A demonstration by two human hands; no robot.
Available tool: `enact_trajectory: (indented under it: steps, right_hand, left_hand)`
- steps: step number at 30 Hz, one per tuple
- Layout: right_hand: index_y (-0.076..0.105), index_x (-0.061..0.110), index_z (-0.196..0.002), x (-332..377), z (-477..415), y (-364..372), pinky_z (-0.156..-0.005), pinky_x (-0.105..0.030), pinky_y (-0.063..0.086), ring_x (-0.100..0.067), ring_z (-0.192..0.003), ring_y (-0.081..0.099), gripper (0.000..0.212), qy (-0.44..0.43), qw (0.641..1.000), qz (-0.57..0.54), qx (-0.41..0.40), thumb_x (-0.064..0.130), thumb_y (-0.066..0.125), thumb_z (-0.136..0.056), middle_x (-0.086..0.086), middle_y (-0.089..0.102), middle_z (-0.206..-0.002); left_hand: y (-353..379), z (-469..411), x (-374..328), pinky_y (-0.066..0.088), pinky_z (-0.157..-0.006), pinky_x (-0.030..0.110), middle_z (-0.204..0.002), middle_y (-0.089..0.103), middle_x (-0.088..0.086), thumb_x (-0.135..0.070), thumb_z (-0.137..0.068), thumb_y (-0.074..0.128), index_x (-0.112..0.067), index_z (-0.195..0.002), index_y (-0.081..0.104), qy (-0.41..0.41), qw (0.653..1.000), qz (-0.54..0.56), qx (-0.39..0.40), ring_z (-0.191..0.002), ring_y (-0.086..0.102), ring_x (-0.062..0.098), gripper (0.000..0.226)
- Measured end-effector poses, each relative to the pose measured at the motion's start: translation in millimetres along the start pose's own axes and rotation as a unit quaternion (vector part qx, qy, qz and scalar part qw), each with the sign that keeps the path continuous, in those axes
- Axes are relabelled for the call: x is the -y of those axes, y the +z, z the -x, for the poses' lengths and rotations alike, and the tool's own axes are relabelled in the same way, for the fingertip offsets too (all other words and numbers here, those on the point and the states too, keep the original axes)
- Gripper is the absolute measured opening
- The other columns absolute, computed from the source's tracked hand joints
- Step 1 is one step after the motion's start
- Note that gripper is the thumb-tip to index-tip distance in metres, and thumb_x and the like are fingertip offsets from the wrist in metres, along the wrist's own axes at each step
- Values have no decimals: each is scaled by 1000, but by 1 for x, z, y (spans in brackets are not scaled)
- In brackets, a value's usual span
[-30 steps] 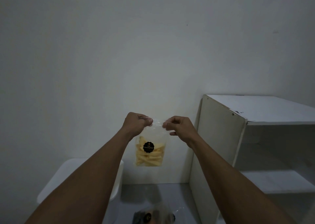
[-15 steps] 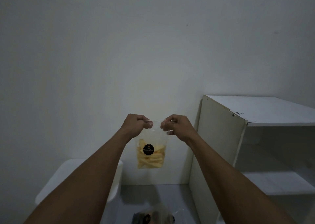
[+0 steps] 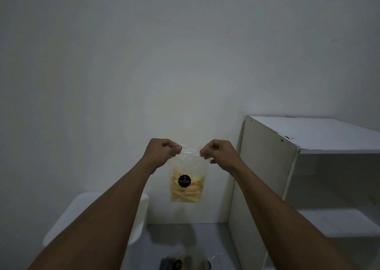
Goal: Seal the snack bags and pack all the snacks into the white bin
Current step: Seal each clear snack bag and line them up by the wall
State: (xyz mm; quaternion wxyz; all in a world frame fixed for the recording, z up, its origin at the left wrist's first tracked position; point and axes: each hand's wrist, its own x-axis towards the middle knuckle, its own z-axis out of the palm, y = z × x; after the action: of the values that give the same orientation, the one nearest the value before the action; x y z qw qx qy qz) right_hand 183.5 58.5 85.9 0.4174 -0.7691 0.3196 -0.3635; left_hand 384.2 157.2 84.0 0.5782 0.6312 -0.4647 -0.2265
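Clear plastic shows at the near edge of the view: a second snack bag with a dark round sticker lies on the grey floor, cut off by the frame, so its top cannot be seen. Both bare forearms reach forward over it from the near corners.

To the left, the white bin stands on the floor, much of it hidden behind the left forearm; only its right wall and a strip of its rim show, and nothing of its inside.

Farther out, between the two fists and raised well above the floor, hangs the snack bag, a clear pouch with yellow sticks in its lower half and a black round label on its front. The left hand is curled, pinching the pouch's top left corner. The right hand is curled the same way, pinching the top right corner. The top edge is stretched flat between them, and the pouch hangs upright below both hands. It is up and to the right of the bin, not over it. Whether the top strip is pressed closed cannot be told.

On the right stands a white shelf unit, its side panel facing the bag. Farthest off, a plain pale wall fills the background.
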Motion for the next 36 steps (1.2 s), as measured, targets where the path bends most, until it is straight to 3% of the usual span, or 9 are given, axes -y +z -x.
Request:
enact_trajectory:
  steps: [5,12,14,16,18,24,27,33,36]
  right_hand:
    - [75,9,-83,9,-3,7,-62,-24,49,-5,-65,63,10,-25,998,52,14,18,71,-88,1,74,-76]
    - [75,12,-79,7,-2,10,-67,-29,52,-6,-63,63,12,-32,997,68,-9,21,73,-86,1,75,-73]
    - [76,13,-80,9,-1,13,-63,-24,49,-1,-61,61,11,-32,996,81,4,22,73,-85,2,73,-72]
    - [77,14,-83,15,0,15,-56,-15,41,7,-53,56,10,-33,993,114,21,23,74,-85,8,69,-68]
    - [77,12,-84,19,-1,15,-52,-15,36,10,-47,52,11,-36,990,132,25,21,73,-86,11,68,-69]
    - [76,14,-77,17,-2,19,-66,-25,45,-4,-70,63,9,-32,992,122,21,16,70,-84,7,72,-73]
    - [76,16,-77,16,-1,24,-71,-30,52,-7,-72,66,10,-45,991,121,29,21,71,-84,5,73,-74]
    - [76,14,-79,18,-4,28,-70,-31,52,-7,-68,63,11,-49,992,114,29,22,71,-85,5,72,-71]
    - [76,16,-78,15,-4,28,-64,-25,49,-5,-66,62,11,-42,993,110,11,24,73,-85,6,72,-71]
  left_hand:
    - [9,0,-5,57,-82,32,-85,77,11,-14,-80,80,-7,-84,78,10,1000,11,25,-77,66,16,8]
    - [3,1,1,57,-89,41,-86,77,8,-16,-83,78,-3,-86,76,-4,999,36,28,-87,70,23,13]
    - [1,-1,3,58,-88,39,-84,77,9,-17,-82,78,-5,-83,76,6,1000,16,12,-88,71,27,13]
    - [1,0,4,58,-83,36,-84,76,11,-17,-83,78,-5,-83,76,10,1000,7,7,-80,68,22,12]
    - [3,3,4,56,-79,36,-86,76,11,-16,-84,76,-6,-84,76,17,1000,15,12,-75,66,17,10]
    - [4,9,4,58,-84,36,-92,73,8,-16,-84,76,-8,-92,75,-24,997,39,65,-86,66,16,11]
    - [2,7,6,56,-88,38,-90,74,9,-15,-85,75,-9,-86,76,1,999,-1,46,-88,66,19,7]
    - [0,9,4,56,-87,37,-89,77,8,-21,-81,80,-13,-86,79,10,999,2,31,-85,69,17,10]
    - [-7,10,6,56,-87,39,-92,77,7,-24,-84,77,-8,-87,78,-16,999,37,36,-82,66,16,16]
